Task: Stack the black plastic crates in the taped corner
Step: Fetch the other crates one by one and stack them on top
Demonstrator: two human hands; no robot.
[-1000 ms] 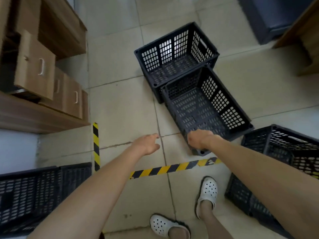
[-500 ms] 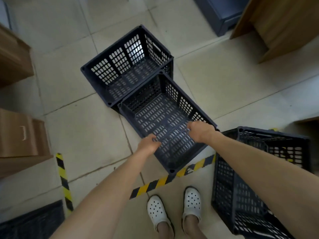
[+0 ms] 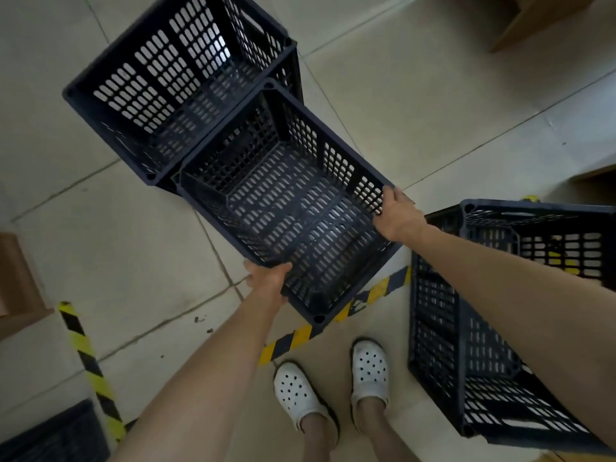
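Both hands held the near crate. The left hand gripped its near-left rim, fingers curled under the edge; the right hand clasped the right rim close to a corner.

The near crate sat tilted over the striped floor tape, its lowest corner covering the tape. Whether that corner rested on the floor could not be told. Its far edge touched or overlapped the far crate, which stood beyond the tape. A third crate stood to the right of the tape, just beside the person's white shoes.

Risks, as judged:
- The grips were uneven, one mid-rim and one near a corner. The crate could twist on lifting and slip from the left hand.
- Its far edge could snag the far crate's rim and drag that crate out of place.
- A dropped corner would land close to the shoes.
- The slotted walls could pinch fingers when the crates nest.
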